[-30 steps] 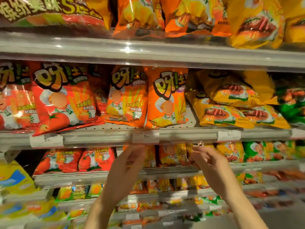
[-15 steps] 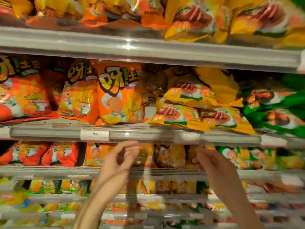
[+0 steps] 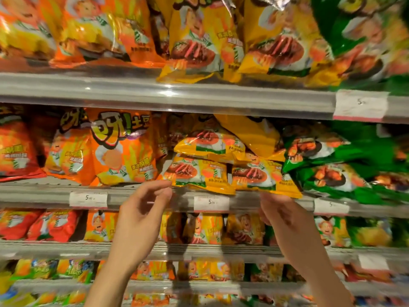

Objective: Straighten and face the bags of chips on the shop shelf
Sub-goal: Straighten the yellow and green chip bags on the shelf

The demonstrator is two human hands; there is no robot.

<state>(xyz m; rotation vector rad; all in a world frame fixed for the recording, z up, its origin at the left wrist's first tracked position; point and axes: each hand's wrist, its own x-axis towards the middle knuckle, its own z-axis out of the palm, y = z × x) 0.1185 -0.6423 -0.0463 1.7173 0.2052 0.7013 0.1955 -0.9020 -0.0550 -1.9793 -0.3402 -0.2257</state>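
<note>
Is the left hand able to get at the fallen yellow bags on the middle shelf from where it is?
Probably yes: the left hand hovers just below the nearest yellow bag's corner, with nothing between.

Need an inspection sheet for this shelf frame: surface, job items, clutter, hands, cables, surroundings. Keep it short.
Surface: grey metal middle shelf with white price tags on its front rail.
Job's things: yellow foil chip bags lie flat and piled, lower edges overhanging the rail; orange foil chip bags beside them stand upright, facing out.
Clutter: green foil chip bags slumped at an angle past the yellow ones.
Grippers: left hand raised below the yellow pile, fingers loosely curled, holding nothing; right hand under the overhanging bag edge, contact unclear.
Cables: nothing seen.
Surroundings: stocked shelves above and below; image is motion-blurred.
</note>
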